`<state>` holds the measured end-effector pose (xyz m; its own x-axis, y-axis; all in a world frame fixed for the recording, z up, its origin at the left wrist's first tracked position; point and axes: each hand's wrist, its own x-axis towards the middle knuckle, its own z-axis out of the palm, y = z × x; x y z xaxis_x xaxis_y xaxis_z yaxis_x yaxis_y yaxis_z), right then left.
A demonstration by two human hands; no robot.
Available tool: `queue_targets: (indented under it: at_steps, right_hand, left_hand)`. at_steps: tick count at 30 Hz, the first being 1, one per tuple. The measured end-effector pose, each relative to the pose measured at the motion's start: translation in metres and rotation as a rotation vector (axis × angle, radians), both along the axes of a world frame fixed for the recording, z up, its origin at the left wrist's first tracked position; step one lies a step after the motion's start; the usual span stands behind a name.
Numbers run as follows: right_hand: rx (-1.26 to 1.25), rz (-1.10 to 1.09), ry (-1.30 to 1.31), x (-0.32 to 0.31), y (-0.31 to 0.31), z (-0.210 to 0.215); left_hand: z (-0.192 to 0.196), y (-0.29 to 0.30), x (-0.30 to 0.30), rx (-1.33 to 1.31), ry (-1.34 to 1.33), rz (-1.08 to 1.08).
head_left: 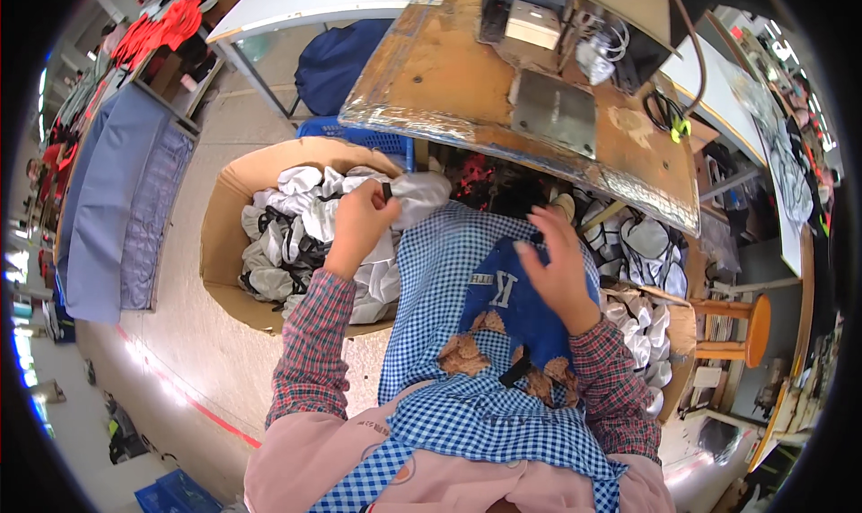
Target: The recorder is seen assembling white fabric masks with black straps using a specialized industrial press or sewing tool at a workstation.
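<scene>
Above the near side of a cardboard box, my left hand pinches a small white fabric piece with a black edge, which is smeared by motion. Crumpled white fabric pieces with black trim fill the box below it. My right hand hovers over my lap with fingers apart and nothing in them. Beneath it lies my blue checked apron, which bears a dark blue patch and brown fuzzy parts.
A worn wooden work table with a machine on it stands in front of me. Under it sits a blue plastic basket. More white pieces lie at the right, near a wooden stool. A cloth-draped rack stands left.
</scene>
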<state>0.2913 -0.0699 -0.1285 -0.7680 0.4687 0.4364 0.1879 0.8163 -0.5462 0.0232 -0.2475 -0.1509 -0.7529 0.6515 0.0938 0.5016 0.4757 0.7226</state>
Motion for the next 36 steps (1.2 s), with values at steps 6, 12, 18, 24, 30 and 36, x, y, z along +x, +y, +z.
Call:
queue_targets:
  at_steps: [6,12,18,24,30,36]
  right_hand:
    - [-0.292,0.395,-0.131,-0.028,-0.030,0.036]
    - [-0.824,0.135,0.116,-0.007,-0.027,0.035]
    - [-1.333,0.208,0.235,0.005,-0.029,0.027]
    - [-1.145,0.325,-0.061,0.025,-0.020,0.045]
    - [-0.352,0.412,0.052,0.035,0.000,0.100]
    - [-0.158,0.460,0.022,0.017,0.002,0.086]
  left_hand:
    - [0.095,0.008,0.072,0.024,-0.559,-0.512]
    - [0.106,0.016,0.081,0.226,-0.494,-0.643]
    - [0.111,0.025,0.088,0.187,-0.879,-0.602]
    - [0.108,0.030,0.092,0.162,-1.166,-0.614]
    - [0.126,0.039,0.092,-0.124,-0.855,-0.733]
    - [0.122,0.049,0.102,-0.083,-0.691,-0.924]
